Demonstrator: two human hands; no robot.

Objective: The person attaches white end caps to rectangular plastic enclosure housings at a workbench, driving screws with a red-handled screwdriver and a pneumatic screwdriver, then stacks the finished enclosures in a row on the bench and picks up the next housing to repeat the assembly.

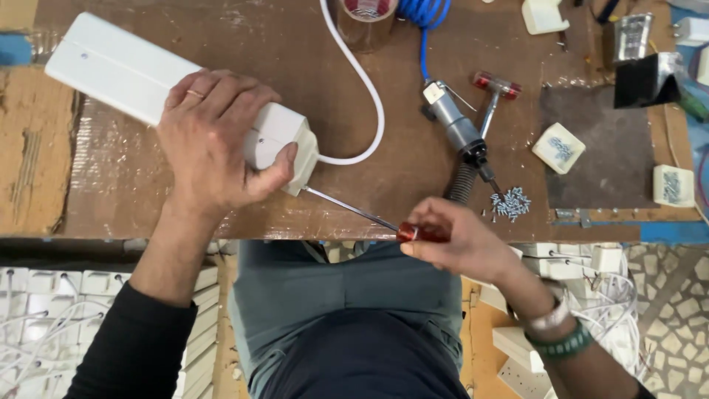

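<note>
White power strip casing [118, 63] lies flat on brown workbench [221, 199], left hand [214, 140] clamped over its cable end. Right hand [458, 240] grips red-handled screwdriver [369, 219], tip at casing's end face. White cable [365, 89] loops away. Nearby: air screwdriver [458, 133], loose screw pile [511, 203] w/ no tray or box, small hammer [493, 96].

Even, bright overhead light fell on the workbench [354, 199]; shadows stayed soft and short. Tape patches gave mild glare. Focus was sharp centrally, with slight bending at the edges.
</note>
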